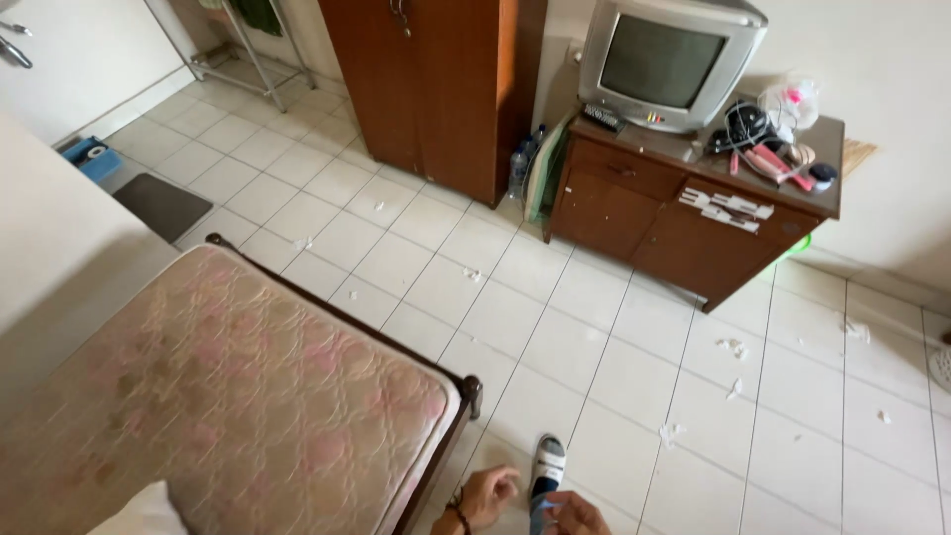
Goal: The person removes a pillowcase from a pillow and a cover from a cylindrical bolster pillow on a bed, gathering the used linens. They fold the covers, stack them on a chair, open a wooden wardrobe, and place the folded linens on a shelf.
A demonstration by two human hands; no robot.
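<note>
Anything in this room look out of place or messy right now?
Yes. Torn white scraps lie scattered across the tiled floor, mostly right of the bed. The mattress is bare and stained, and clutter is piled beside the television.

Mattress (228,396) left, television (669,59) on cabinet (684,213) right of wardrobe (436,89).

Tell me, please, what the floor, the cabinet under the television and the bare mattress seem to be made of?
The floor looks like glazed white ceramic tile: square grout lines and a soft sheen. The cabinet appears to be reddish-brown wood or wood veneer, smooth and semi-gloss. The mattress shows quilted fabric, pale with faded pink patterning, matte and stitched.
</note>
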